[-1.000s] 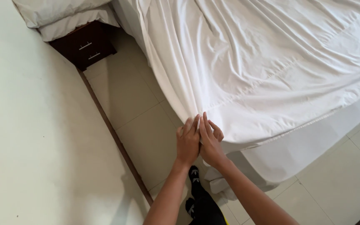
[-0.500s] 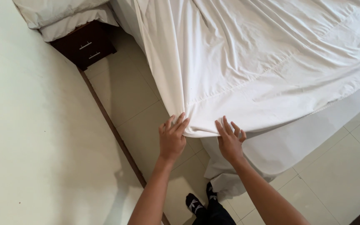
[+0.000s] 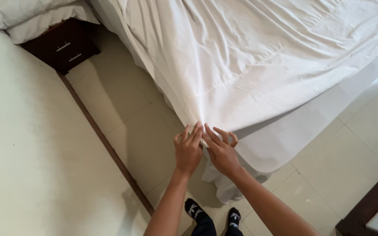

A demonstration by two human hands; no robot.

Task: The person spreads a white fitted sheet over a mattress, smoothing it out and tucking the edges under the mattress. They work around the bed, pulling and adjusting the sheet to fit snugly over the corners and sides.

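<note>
the left hand [image 3: 188, 150] and right hand [image 3: 222, 153] meet at the corner of the white top sheet [image 3: 259, 65], which lies creased over the bed and hangs at its foot corner. fingers are nearly straight, pinching the hem lightly. with so shallow a pinch the corner could slip free, or drop onto the floor tiles [image 3: 123, 113] by the socked feet [image 3: 197, 212].

Bare forearms without sleeves, left grip [image 3: 188, 150], right grip [image 3: 222, 153], dark trousers [image 3: 206, 227], black socks [image 3: 194, 209] with pale leaf pattern
</note>
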